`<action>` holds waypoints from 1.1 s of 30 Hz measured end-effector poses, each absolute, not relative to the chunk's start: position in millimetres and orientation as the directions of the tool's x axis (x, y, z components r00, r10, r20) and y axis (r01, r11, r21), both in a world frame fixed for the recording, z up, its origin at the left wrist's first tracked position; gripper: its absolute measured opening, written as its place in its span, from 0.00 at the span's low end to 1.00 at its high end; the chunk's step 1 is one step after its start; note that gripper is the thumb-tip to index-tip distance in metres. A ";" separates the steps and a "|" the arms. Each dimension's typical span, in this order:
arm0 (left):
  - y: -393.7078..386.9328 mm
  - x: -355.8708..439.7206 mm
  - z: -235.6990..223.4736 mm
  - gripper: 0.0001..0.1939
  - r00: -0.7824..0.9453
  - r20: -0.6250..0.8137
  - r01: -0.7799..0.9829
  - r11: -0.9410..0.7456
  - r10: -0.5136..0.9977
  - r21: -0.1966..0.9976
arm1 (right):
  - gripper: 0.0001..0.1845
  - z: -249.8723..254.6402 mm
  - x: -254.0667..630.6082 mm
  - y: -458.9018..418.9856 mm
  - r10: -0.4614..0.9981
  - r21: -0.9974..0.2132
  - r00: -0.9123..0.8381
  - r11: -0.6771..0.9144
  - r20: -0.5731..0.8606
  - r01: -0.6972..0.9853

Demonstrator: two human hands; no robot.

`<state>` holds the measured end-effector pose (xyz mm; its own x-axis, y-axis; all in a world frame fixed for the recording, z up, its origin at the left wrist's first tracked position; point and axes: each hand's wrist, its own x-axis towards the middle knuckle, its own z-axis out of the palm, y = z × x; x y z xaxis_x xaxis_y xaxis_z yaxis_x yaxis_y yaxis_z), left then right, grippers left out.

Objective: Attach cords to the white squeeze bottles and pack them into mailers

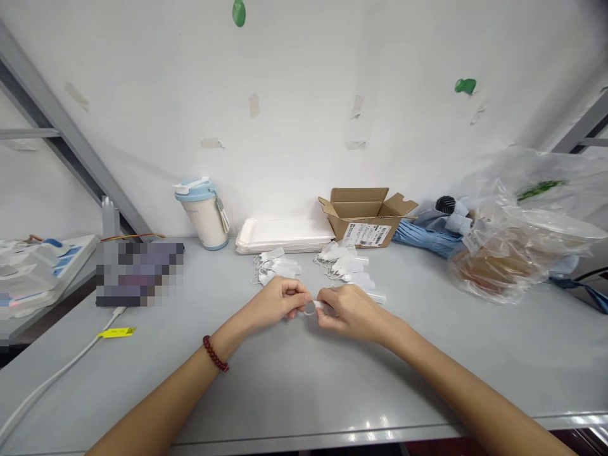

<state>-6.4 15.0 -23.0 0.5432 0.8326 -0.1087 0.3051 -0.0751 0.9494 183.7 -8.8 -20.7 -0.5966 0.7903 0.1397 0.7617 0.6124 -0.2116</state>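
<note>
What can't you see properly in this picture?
Head view:
- Both the left hand and right hand partly hide the small clear ring.
- A pixelated patch blurs whatever lies there.
- The carton's label is too small to read.
- A crinkled plastic bag obscures its brown contents.

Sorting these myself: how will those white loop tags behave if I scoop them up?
The white loop tags look thin and probably light. Their fine loops seem floppy and could tangle. On the smooth grey tabletop, they would likely slide apart.
</note>
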 end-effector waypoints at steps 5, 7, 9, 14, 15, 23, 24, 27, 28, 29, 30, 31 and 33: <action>18.4 -9.7 -23.1 0.14 0.497 -0.102 0.234 -0.020 0.862 0.972 | 0.09 -19.0 184.4 -8.3 0.790 -0.246 -0.589 0.613 0.171 0.751; 18.2 -9.8 -23.7 0.14 0.515 -0.111 0.202 0.006 0.850 0.979 | 0.09 -19.1 184.3 -7.9 0.791 -0.253 -0.585 0.611 0.177 0.750; 17.7 -9.5 -24.4 0.14 0.535 -0.111 0.177 0.017 0.837 0.984 | 0.09 -19.5 184.2 -7.7 0.790 -0.259 -0.585 0.613 0.184 0.747; 17.1 -9.1 -25.2 0.14 0.553 -0.108 0.147 0.031 0.826 0.989 | 0.09 -20.1 184.4 -8.1 0.789 -0.274 -0.582 0.614 0.196 0.741; 17.0 -9.2 -25.0 0.14 0.556 -0.112 0.142 0.039 0.824 0.989 | 0.09 -20.3 184.5 -8.2 0.790 -0.276 -0.579 0.613 0.199 0.741; 16.3 -9.9 -24.6 0.14 0.582 -0.129 0.090 0.093 0.803 0.992 | 0.07 -22.8 184.7 -6.4 0.778 -0.287 -0.582 0.628 0.236 0.723; 16.3 -9.9 -25.0 0.14 0.582 -0.127 0.086 0.095 0.804 0.992 | 0.07 -22.8 184.8 -6.5 0.777 -0.287 -0.582 0.629 0.240 0.723; 16.5 -10.0 -26.2 0.14 0.580 -0.125 0.087 0.091 0.805 0.992 | 0.08 -22.4 185.2 -7.1 0.776 -0.285 -0.585 0.631 0.235 0.722; 16.5 -10.0 -26.3 0.14 0.579 -0.127 0.092 0.090 0.805 0.992 | 0.08 -22.4 185.4 -7.3 0.776 -0.284 -0.587 0.631 0.233 0.722; 16.6 -10.0 -26.2 0.14 0.578 -0.129 0.096 0.090 0.806 0.991 | 0.08 -22.4 185.7 -7.4 0.775 -0.285 -0.589 0.632 0.232 0.720; 16.5 -9.8 -26.1 0.14 0.576 -0.130 0.098 0.090 0.807 0.991 | 0.08 -22.5 185.9 -7.4 0.774 -0.286 -0.589 0.634 0.233 0.719; 16.5 -9.7 -25.9 0.14 0.575 -0.131 0.098 0.091 0.807 0.991 | 0.08 -22.6 186.2 -7.3 0.773 -0.286 -0.589 0.635 0.236 0.718; 16.4 -9.3 -25.5 0.14 0.574 -0.130 0.092 0.094 0.808 0.991 | 0.08 -22.9 186.5 -6.9 0.770 -0.285 -0.589 0.638 0.244 0.716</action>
